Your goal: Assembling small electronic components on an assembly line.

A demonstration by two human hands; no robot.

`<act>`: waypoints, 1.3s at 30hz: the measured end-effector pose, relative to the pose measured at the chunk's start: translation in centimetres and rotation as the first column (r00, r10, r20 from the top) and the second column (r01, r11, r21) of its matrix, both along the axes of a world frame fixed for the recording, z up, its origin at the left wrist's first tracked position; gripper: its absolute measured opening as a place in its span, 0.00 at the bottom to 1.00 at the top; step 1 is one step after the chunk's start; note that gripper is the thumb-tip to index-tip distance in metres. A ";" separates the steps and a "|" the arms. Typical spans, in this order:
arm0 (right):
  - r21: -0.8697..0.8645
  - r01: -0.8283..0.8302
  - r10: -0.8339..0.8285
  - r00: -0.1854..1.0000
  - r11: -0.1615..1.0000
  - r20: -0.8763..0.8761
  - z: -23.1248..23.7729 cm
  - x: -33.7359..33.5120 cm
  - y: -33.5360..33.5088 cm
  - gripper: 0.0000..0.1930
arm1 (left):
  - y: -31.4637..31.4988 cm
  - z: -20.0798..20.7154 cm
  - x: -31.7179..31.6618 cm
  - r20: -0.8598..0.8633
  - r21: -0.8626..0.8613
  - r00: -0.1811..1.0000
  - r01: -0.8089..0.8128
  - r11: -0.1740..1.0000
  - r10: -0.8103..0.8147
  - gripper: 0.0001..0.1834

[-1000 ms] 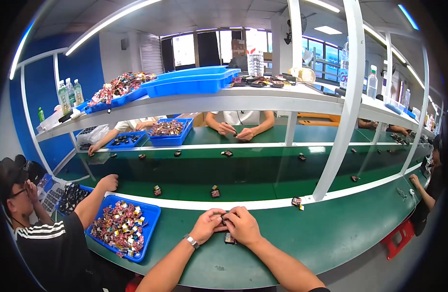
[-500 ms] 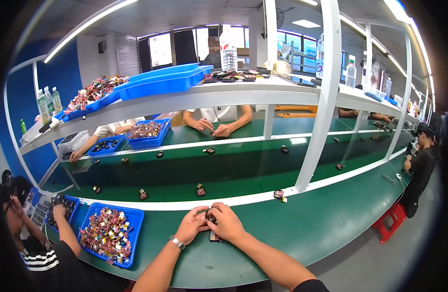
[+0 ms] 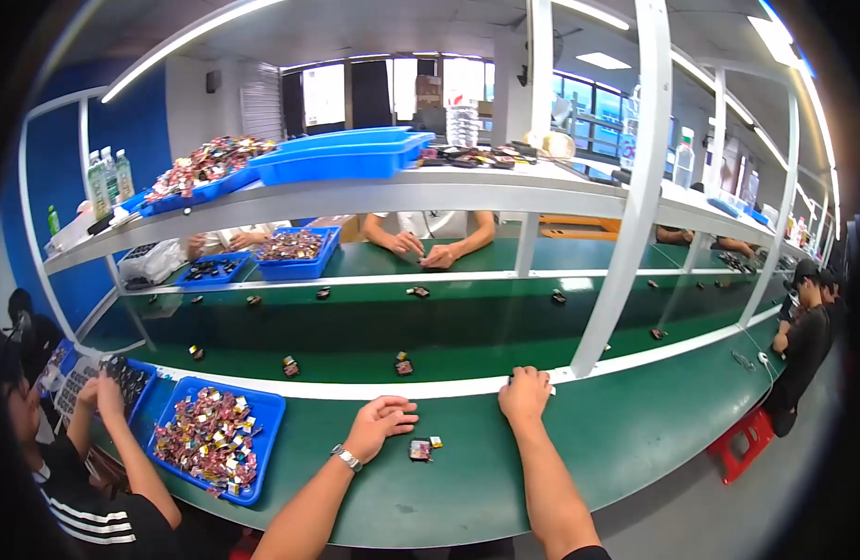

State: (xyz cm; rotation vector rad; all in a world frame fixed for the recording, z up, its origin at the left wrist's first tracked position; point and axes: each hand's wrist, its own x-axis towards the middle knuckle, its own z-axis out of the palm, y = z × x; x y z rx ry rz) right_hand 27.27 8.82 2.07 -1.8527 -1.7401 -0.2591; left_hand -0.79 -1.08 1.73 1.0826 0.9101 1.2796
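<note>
Module (image 3: 420, 451) near left hand (image 3: 380, 426); labelled bottles (image 3: 110, 175)

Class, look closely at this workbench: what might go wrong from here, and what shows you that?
1. The left hand is beside a loose part on the table; a careless sweep could knock it.
2. The right hand, at the white rail, hides what is beneath it, so a slip might go unnoticed.
3. The blue tray is heaped with pieces near the table's front edge; a bump could spill some.
</note>
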 end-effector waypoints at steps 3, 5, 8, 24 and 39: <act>0.160 -0.018 0.002 0.995 0.987 0.101 0.7 -1.9 -1.0 0.19 | 0.0 -0.2 0.0 0.028 0.012 0.998 -0.054 0.998 0.053 0.12; 0.090 -0.377 0.383 0.922 0.922 -0.055 1.4 -4.9 -1.4 0.23 | 0.3 -0.9 -0.7 -0.117 0.102 0.973 -0.188 0.977 0.200 0.09; 0.073 -0.500 0.505 0.846 0.863 -0.170 -0.4 -9.4 0.0 0.26 | 1.0 -0.9 -0.6 -0.092 0.139 0.953 -0.274 0.952 0.288 0.07; 0.030 -0.915 0.795 0.332 0.402 -0.508 3.6 -7.9 -4.4 0.30 | 0.4 0.5 -2.5 0.055 -0.110 0.998 0.034 0.993 -0.028 0.18; 0.126 -0.921 0.927 0.351 0.368 -0.133 3.1 -7.5 -6.4 0.11 | -0.5 0.9 -0.6 0.010 -0.098 0.992 0.129 0.987 -0.129 0.21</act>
